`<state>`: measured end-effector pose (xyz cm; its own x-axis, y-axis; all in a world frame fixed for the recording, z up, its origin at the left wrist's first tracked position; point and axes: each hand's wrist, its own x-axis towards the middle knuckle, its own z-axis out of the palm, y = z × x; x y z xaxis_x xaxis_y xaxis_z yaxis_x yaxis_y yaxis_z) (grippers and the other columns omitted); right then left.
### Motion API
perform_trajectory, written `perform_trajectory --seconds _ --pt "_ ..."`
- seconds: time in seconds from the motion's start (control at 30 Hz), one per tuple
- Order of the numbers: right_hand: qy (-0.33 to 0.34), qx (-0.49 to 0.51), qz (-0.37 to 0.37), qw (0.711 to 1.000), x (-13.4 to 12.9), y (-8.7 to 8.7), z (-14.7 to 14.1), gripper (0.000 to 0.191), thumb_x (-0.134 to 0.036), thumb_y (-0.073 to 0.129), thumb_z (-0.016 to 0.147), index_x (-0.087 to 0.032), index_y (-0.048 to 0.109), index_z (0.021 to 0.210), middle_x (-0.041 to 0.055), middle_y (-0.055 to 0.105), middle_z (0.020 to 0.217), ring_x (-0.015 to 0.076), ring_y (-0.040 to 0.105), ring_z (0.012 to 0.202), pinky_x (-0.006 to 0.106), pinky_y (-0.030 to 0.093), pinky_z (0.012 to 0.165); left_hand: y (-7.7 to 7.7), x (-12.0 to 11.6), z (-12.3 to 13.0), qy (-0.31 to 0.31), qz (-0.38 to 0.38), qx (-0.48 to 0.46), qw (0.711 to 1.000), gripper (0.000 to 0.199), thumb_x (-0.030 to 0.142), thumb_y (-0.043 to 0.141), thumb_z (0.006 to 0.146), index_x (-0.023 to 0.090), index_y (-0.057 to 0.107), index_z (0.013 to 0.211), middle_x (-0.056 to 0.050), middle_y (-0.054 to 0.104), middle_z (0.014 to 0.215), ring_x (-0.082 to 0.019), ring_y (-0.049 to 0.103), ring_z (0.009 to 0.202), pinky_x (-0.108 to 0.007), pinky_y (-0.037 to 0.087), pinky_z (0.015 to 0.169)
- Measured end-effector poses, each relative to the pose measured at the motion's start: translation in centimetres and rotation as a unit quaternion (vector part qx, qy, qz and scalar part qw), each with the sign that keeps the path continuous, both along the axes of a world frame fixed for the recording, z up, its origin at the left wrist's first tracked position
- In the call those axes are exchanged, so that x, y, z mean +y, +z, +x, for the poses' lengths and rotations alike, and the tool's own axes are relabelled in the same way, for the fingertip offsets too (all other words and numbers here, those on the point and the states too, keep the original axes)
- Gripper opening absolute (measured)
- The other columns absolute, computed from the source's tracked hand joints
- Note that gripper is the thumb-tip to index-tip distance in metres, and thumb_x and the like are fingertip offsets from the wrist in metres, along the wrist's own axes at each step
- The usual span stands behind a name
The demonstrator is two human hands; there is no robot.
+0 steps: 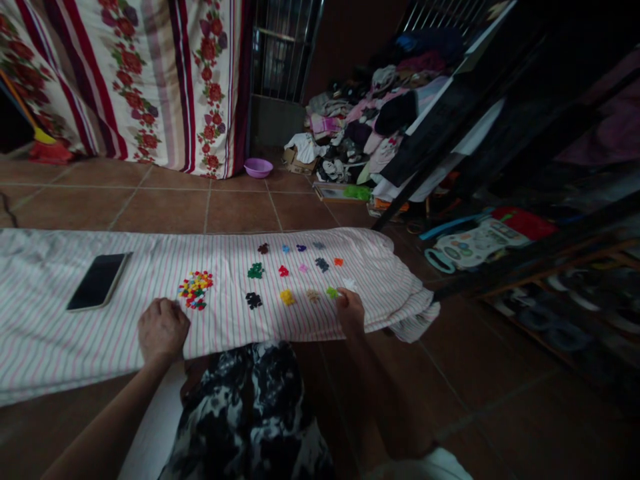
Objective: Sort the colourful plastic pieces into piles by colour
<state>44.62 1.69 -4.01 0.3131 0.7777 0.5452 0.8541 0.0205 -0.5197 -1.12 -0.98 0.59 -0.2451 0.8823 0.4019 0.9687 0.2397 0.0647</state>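
Observation:
My right hand (351,311) reaches over the striped cloth, its fingers pinched together at the edge of a small lime-green pile (332,292). Any piece between its fingertips is too small to make out. White pieces (350,284) lie just beyond this hand. My left hand (163,328) rests on the cloth with fingers curled in, close to a mixed heap of tiny coloured pieces (196,289); its palm is hidden. Sorted by colour, small piles stand in rows between the hands, among them black (253,300), yellow (287,297), beige (313,295), green (256,270) and orange (339,262).
A phone (99,281) lies on the striped cloth (45,333) at the left. Beyond it are a floral curtain (165,80), a purple basin (258,167) and a large heap of clothes (370,120). Dark posts and a shelf (540,313) stand at the right.

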Motion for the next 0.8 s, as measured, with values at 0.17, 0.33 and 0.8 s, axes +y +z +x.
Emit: perform_trajectory --seconds 0.17,0.33,0.8 --pt "-0.001 -0.018 -0.013 1.000 0.6 -0.1 -1.1 0.034 -0.027 0.035 0.081 -0.015 0.065 0.093 0.0117 0.066 0.087 0.0229 0.056 0.083 0.037 0.047 0.078 -0.4 0.1 -0.1 -0.002 0.014 -0.001 1.000 0.023 0.028 0.035 0.087 0.015 0.054 0.089 -0.009 0.058 0.088 -0.022 0.053 0.083 -0.034 0.036 0.075" --pt "0.009 -0.019 0.017 1.000 0.2 0.0 -1.1 0.033 -0.028 0.037 0.082 -0.016 0.065 0.094 0.0112 0.065 0.088 0.0229 0.055 0.085 0.038 0.047 0.080 -0.4 0.0 -0.2 -0.001 0.007 -0.008 1.000 0.025 0.028 0.034 0.087 0.015 0.054 0.088 -0.009 0.058 0.087 -0.022 0.052 0.082 -0.034 0.036 0.075" --pt "0.067 -0.016 0.044 0.997 0.1 1.8 -3.3 0.024 -0.027 0.041 0.082 -0.018 0.063 0.089 0.0102 0.064 0.088 0.0225 0.056 0.087 0.040 0.049 0.079 -0.5 0.2 -0.1 0.003 0.004 -0.031 1.000 0.021 0.026 0.035 0.087 0.016 0.053 0.088 -0.010 0.056 0.088 -0.022 0.052 0.084 -0.035 0.036 0.076"
